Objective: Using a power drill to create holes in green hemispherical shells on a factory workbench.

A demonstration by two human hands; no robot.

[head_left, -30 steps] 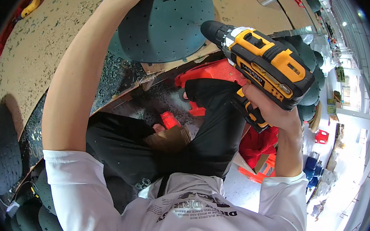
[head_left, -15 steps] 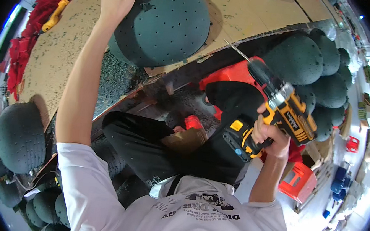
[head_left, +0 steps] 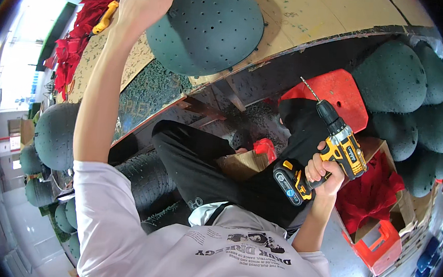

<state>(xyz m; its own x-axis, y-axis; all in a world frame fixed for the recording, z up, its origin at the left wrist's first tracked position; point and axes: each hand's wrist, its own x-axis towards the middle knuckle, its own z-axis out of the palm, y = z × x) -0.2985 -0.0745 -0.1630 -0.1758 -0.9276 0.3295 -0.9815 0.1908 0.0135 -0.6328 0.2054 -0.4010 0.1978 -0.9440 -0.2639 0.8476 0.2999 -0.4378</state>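
Observation:
In my right hand [head_left: 326, 175] is a yellow and black cordless drill [head_left: 346, 156], its long bit pointing up toward the table edge. A dark green dome [head_left: 209, 28], dotted with small holes, rests rounded side up on the worktable [head_left: 303, 20]. My left hand [head_left: 148, 2] reaches to the dome's upper left side with the thumb spread over its surface. Some of that hand's fingertips are close to the top edge of the picture. The drill bit is apart from the dome.
Green shavings [head_left: 152, 94] cover the table's near corner. Stacked domes [head_left: 395, 79] stand at the right, with another dome [head_left: 55, 136] at the left. A red stool [head_left: 339, 95], a carton with red cloth [head_left: 371, 192] and a yellow tool [head_left: 105, 19] lie around me.
The view has shifted left, so the dome appears further right. The drill's bit now points more upright. My left hand's thumb has spread apart, and my right hand keeps holding the drill.

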